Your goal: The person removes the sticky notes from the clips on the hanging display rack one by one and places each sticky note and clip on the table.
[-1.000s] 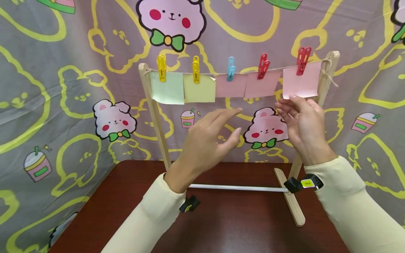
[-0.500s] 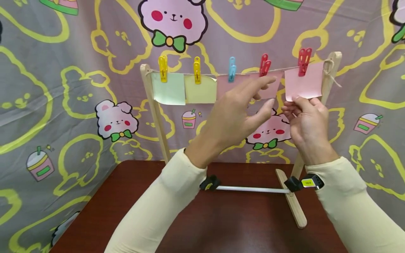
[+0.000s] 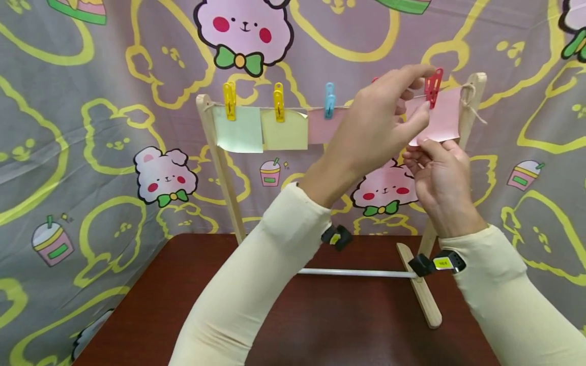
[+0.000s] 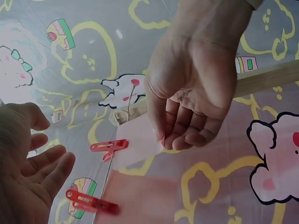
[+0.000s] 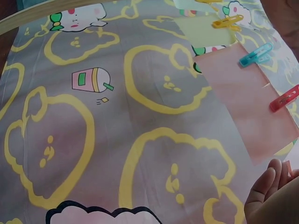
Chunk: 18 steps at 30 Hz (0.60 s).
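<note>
Left hand (image 3: pixel 373 124) has moved up and right, its parted grip beside the rightmost red clothespin (image 3: pixel 432 95), apparently within reach; right hand (image 3: pixel 441 178) pinches the pink note (image 3: pixel 445 121) by its lower edge.

Cartoon-print cloth (image 3: pixel 249 203) behind a dark, seemingly wooden table (image 3: pixel 357 315)

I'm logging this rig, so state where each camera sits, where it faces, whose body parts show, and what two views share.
Head: worn on the head, facing forward and down at the notes; left hand, right hand and sleeves show.
Left wrist: on that wrist, facing the end note; both hands show, the right pinching it.
Right wrist: on that wrist, facing the cloth and notes; part of the right hand shows.
Shared by head and right wrist: the blue clip.
</note>
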{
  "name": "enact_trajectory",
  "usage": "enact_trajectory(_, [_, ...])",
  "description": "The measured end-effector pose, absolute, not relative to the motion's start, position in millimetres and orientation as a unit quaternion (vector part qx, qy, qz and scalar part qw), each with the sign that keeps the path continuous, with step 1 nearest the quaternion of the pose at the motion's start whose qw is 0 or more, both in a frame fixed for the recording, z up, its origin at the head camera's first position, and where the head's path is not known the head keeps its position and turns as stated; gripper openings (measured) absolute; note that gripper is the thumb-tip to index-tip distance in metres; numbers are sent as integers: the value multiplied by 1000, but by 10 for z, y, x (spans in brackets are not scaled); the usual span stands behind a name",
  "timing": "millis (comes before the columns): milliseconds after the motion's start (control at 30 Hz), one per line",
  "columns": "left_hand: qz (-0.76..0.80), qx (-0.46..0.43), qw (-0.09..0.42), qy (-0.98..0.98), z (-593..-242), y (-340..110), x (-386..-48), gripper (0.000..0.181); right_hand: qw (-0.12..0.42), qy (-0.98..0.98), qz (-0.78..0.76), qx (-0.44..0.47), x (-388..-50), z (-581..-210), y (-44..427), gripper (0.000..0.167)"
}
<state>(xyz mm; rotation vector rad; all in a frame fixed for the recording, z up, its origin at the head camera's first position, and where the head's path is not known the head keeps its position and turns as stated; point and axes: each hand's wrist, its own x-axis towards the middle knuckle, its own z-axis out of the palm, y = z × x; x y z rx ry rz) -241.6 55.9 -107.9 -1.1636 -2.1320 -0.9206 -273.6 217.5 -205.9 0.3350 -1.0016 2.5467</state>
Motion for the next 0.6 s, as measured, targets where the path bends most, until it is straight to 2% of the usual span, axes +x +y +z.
enact_trajectory(233, [-278,-385,231,-849,-863,824,-2418,50,198,-366,903,108,-2711,-2064,2200,17])
enact_trajectory(367, [-294,-360,202,-862,-758,951,-2447,52,199,-372,900,108,-2698,-2064,2203,17])
enact_trajectory(600, [-323,-344,193,-860,-677,1070,-2565,50,180,-350,911,123,-2697,-2049,2192,14])
